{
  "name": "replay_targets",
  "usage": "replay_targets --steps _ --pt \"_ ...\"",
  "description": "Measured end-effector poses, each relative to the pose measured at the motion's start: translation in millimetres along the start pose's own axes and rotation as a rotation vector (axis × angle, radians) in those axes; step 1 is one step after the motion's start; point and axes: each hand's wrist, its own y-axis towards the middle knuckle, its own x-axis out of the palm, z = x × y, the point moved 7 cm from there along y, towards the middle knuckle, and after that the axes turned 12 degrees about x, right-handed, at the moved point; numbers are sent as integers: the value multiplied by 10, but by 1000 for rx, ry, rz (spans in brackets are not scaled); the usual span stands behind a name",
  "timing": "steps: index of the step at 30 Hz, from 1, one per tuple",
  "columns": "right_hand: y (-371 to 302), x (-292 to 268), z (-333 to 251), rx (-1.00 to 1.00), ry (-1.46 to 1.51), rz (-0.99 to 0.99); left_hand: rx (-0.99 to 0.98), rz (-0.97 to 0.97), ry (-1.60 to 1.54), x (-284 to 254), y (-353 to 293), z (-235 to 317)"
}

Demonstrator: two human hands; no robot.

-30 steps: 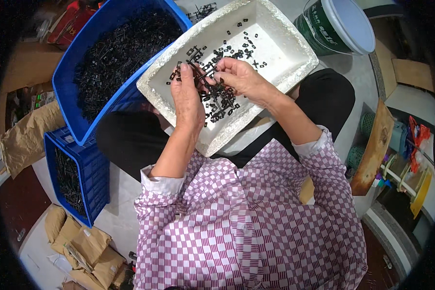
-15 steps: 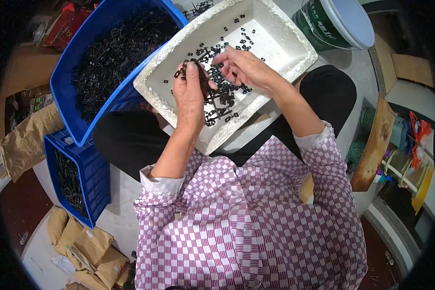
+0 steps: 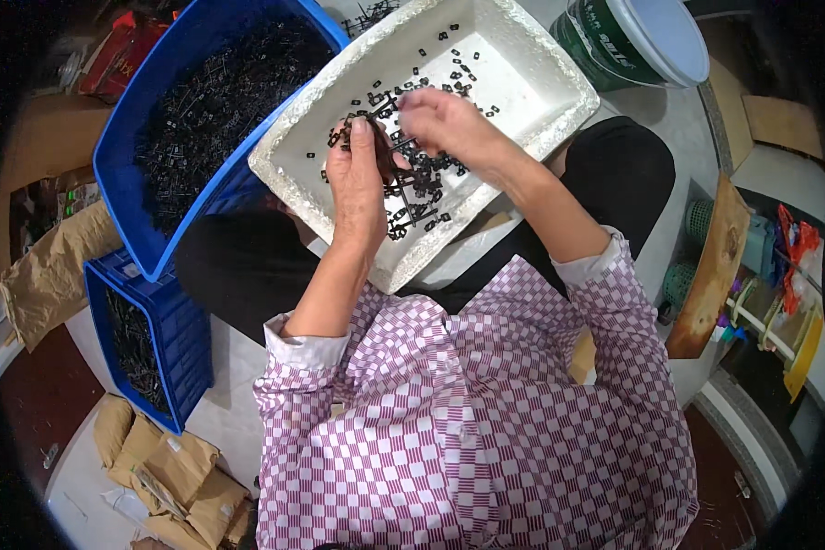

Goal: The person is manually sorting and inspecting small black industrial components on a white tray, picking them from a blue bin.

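My left hand (image 3: pixel 356 188) is closed round a bunch of black plastic sprues (image 3: pixel 384 151), its thumb on top. Small rectangular pieces stick out by the fingertips, and thin black rods point toward the right hand. Beside it, my right hand (image 3: pixel 463 137) hovers over the box with bent fingers close to the bunch. Motion smears those fingertips, so whether they grip anything is unclear. Both hands are above a white foam box (image 3: pixel 564 128) lying across my lap. Many small black plastic pieces (image 3: pixel 423 183) are scattered in it, thickest under my hands.
A large blue bin (image 3: pixel 124 197) full of black sprues stands at the left. Below it sits a smaller blue crate (image 3: pixel 188 339) with more black parts. A green-and-white bucket (image 3: pixel 605 41) is at the far right. Brown paper packages (image 3: pixel 179 467) lie lower left; a wooden board (image 3: pixel 710 275) stands right.
My right hand has shifted slightly left, its fingers drawn in closer to the bunch and now more blurred. The left hand keeps its hold, nearly still.
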Motion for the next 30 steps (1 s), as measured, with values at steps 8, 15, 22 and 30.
replay_targets --steps 8,15,22,30 --pt "26 172 128 -72 -112 -142 8 -36 -1 81 -31 6" --pt "-6 165 111 -130 -36 -95 15 -74 51 109 -21 1" --pt "-25 -11 2 -322 -630 369 90 -62 91 91 -11 -123" --pt "239 -559 17 -25 -168 320 12 -146 63 126 -109 -115"
